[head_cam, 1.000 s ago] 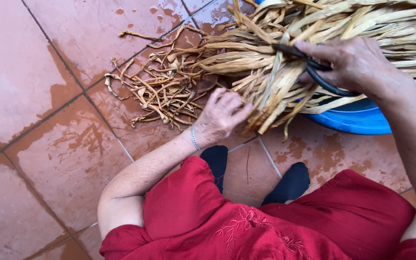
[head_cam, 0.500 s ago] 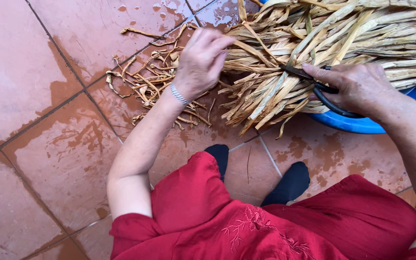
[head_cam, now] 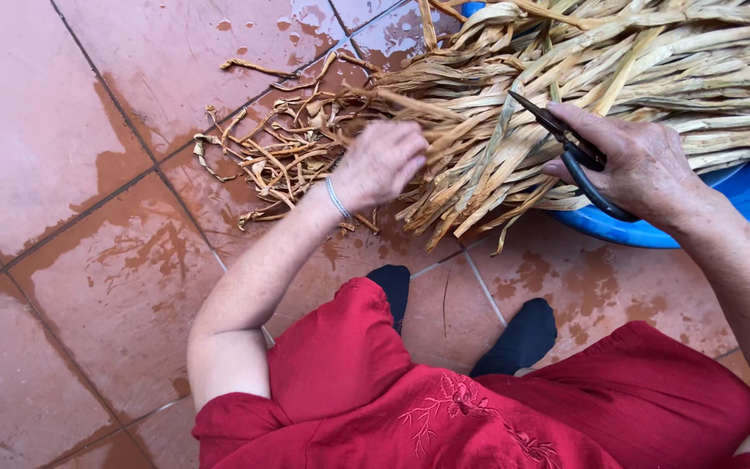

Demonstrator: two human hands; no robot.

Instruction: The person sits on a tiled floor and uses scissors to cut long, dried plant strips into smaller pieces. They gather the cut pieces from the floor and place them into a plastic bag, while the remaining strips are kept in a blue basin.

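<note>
Head-camera view first — what fills it?

— Wet terracotta tile floor [head_cam: 71, 130], and over it the big bundle of dried leaves [head_cam: 618, 95], my landmark, lying across a blue basin [head_cam: 740, 208].

— And beside the bundle?

— At its cut ends, a heap of trimmed scraps [head_cam: 271, 156].

— Your hands?

— Right hand [head_cam: 644, 165] rests on the bundle's near edge, fingers closed through the handles of black scissors [head_cam: 570, 148]. Left hand [head_cam: 381, 162] is at the tips, fingers curled; whether they grip a leaf, I cannot tell.
</note>
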